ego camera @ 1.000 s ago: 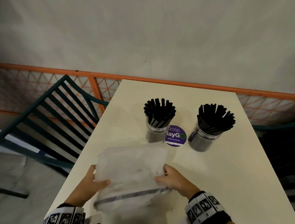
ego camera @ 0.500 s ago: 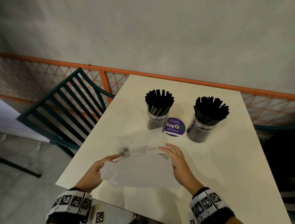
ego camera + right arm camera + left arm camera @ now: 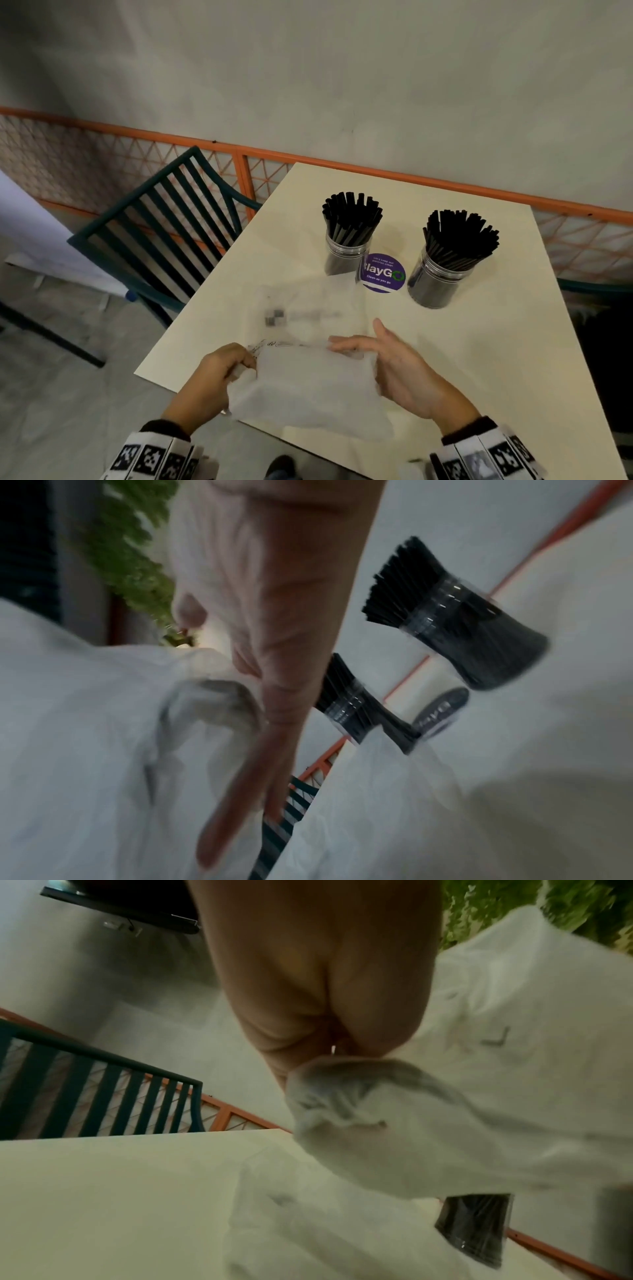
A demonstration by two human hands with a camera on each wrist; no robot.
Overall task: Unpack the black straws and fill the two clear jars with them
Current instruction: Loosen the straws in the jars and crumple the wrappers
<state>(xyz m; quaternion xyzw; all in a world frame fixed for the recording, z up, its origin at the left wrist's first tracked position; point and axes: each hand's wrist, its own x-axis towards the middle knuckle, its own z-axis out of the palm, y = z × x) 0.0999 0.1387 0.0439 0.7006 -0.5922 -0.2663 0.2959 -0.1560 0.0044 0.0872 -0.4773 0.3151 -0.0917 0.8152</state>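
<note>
Two clear jars stand on the cream table (image 3: 479, 359), both packed with upright black straws: the left jar (image 3: 346, 257) and the right jar (image 3: 433, 286). An empty, translucent white plastic bag (image 3: 308, 380) lies crumpled and partly folded near the table's front edge. My left hand (image 3: 236, 365) grips the bag's left edge with curled fingers. My right hand (image 3: 363, 342) lies flat against the bag's right side, fingers straight. In the left wrist view the bag (image 3: 479, 1096) bunches under my left hand (image 3: 325, 974). The right wrist view shows straight fingers (image 3: 274, 710) on the bag (image 3: 85, 723), both jars (image 3: 479, 631) beyond.
A round purple sticker (image 3: 383, 272) is on the table between the jars. A dark green slatted chair (image 3: 164, 233) stands left of the table. An orange mesh railing (image 3: 239, 154) runs behind, along a grey wall. The table's left corner (image 3: 137, 373) is close to my left hand.
The bag has been folded over and drawn toward the front edge. My left hand has curled onto its left edge, and my right hand has slid to its right side.
</note>
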